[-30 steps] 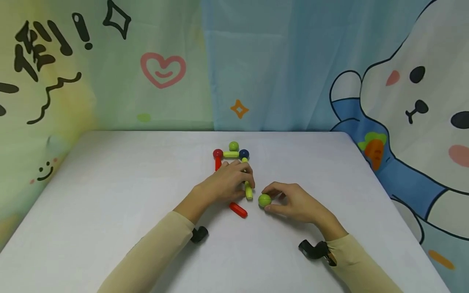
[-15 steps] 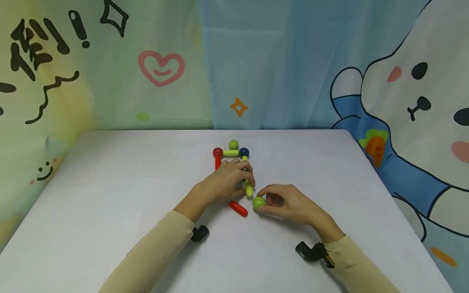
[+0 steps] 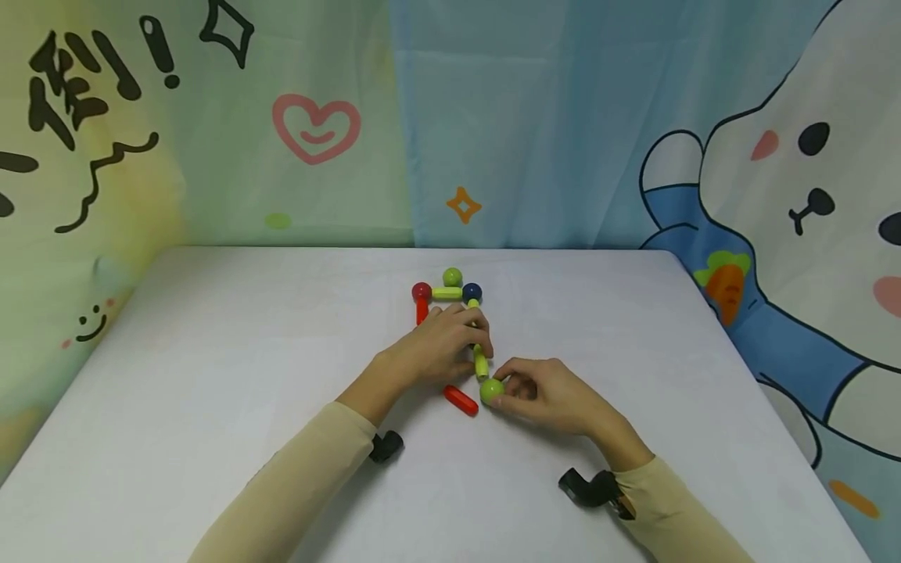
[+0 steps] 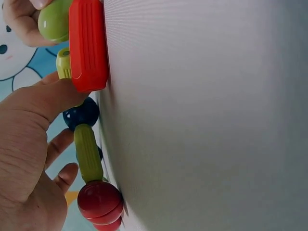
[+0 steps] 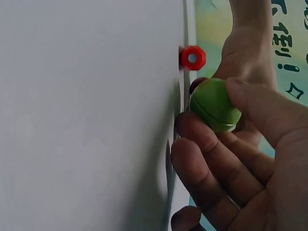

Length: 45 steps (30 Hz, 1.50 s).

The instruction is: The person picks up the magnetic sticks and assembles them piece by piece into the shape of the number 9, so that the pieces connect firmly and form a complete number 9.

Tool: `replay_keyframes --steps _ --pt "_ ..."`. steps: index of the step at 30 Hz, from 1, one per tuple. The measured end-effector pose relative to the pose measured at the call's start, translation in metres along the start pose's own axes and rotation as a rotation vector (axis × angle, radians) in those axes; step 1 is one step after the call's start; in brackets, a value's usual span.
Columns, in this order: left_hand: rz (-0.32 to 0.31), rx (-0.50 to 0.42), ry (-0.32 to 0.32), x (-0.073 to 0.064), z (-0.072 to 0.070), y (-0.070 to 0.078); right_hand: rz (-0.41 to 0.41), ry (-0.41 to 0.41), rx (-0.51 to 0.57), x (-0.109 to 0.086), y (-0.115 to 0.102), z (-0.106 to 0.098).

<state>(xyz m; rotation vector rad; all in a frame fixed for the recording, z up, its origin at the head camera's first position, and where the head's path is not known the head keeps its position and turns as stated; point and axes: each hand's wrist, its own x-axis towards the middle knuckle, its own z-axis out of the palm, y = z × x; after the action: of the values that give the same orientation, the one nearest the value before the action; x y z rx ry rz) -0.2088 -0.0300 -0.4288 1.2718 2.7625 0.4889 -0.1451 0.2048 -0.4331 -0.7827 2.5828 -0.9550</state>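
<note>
My right hand [image 3: 552,395] pinches a green ball [image 3: 491,392] between thumb and fingertips. This ball is at the near end of a yellow-green rod [image 3: 481,363]; whether they touch, I cannot tell. My left hand [image 3: 439,348] lies over a ball-and-rod construction toy, its thumb and index finger pinching that rod by a navy ball [image 4: 82,113]. In the left wrist view, another yellow-green rod [image 4: 88,154] runs from the navy ball to a red ball [image 4: 100,199]. A loose red rod [image 3: 461,400] lies on the table near the held ball. The left hand hides part of the frame.
Beyond the left hand are another red ball [image 3: 421,292], a yellow-green rod [image 3: 446,294], a second navy ball [image 3: 472,292] and a green ball [image 3: 453,277]. A white-covered table [image 3: 246,352] bears everything, with a printed curtain [image 3: 507,117] behind it.
My right hand has moved left, bringing the green ball up to the end of the yellow-green rod. The left hand has stayed in place on the toy.
</note>
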Motion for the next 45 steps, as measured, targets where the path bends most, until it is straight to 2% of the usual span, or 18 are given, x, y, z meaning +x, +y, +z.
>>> replay_keyframes --steps 10,21,25,29,35,45 --pt "-0.006 0.002 0.022 0.000 0.000 0.001 0.002 0.044 0.025 0.007 -0.001 0.007" --pt "-0.003 -0.028 0.035 -0.003 -0.002 -0.001 0.008 0.039 0.024 0.009 -0.001 0.009" --pt "-0.007 -0.033 0.061 -0.007 -0.005 -0.004 0.033 0.027 0.029 0.010 -0.001 0.009" --pt "0.002 -0.078 0.113 -0.013 -0.005 -0.008 0.071 -0.002 0.059 0.011 -0.001 0.009" --pt "-0.056 -0.153 0.188 -0.025 -0.006 -0.016 0.086 -0.036 0.087 0.012 0.001 0.007" --pt "-0.107 -0.175 0.209 -0.039 -0.014 -0.031 0.088 -0.043 0.083 0.012 -0.001 0.009"
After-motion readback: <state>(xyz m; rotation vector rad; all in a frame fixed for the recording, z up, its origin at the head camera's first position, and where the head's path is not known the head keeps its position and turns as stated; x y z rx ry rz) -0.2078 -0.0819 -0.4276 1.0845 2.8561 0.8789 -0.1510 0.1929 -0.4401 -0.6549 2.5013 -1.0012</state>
